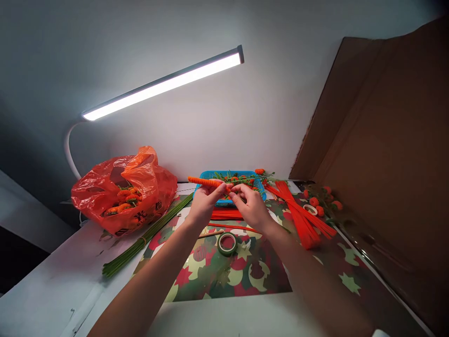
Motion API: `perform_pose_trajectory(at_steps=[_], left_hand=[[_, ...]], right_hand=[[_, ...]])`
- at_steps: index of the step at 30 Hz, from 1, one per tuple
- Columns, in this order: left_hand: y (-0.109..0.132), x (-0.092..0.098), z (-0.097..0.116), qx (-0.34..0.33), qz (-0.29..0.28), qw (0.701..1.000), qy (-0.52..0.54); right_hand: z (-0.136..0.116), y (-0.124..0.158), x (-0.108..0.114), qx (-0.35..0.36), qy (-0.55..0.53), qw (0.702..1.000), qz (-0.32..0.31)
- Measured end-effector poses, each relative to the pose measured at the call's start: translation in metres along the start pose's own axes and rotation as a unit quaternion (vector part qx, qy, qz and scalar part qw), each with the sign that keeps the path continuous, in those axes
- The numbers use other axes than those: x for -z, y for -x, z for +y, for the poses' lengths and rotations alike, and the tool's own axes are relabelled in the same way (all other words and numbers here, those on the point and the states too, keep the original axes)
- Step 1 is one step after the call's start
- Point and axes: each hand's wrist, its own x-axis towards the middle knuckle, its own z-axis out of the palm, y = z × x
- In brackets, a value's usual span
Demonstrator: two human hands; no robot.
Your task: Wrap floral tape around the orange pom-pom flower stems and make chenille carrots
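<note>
Orange ribbed rod (201, 181) — slender, fuzzy, closely ridged — is raised over the desk (45, 281), before the blue basket (222, 203) by its far edge. Our left hand (205, 199) pinches it between thumb and fingers; our right hand (250, 203) has its fingertips closed on the right end. Toward the far-left corner, one red bag (156, 187) bears dark printed characters; we make out 光, the rest being creased. We count one held rod, one basket, one green tape roll (227, 253) nearer the front edge, and one green stem bundle (140, 244) toward the left edge.
</note>
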Motion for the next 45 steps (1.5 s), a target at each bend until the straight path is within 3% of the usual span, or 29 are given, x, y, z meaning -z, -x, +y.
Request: perform_pose_trajectory(at_steps=[5, 10, 14, 22, 33, 45], left_hand=[[-0.005, 0.003, 0.018, -0.031, 0.069, 0.996, 0.049], [0.002, -0.003, 0.037, 0.016, 0.017, 0.977, 0.214], [0.011, -0.007, 0.042, 0.032, 0.003, 0.961, 0.273], [0.014, -0.009, 0.044, 0.037, 0.028, 0.955, 0.292], [0.007, 0.002, 0.051, 0.015, 0.052, 0.942, 0.33], [0.015, -0.008, 0.046, 0.031, 0.031, 0.948, 0.314]], right_hand=[[0.001, -0.003, 0.01, 0.003, 0.02, 1.0, -0.017], [-0.002, 0.0, 0.006, 0.003, 0.01, 0.999, -0.037], [-0.011, 0.008, -0.006, -0.004, -0.014, 0.998, -0.062], [-0.023, 0.018, -0.018, -0.056, -0.082, 0.993, -0.072], [-0.021, 0.019, -0.019, -0.072, -0.125, 0.986, -0.084], [-0.026, 0.023, -0.025, -0.082, -0.163, 0.976, -0.116]])
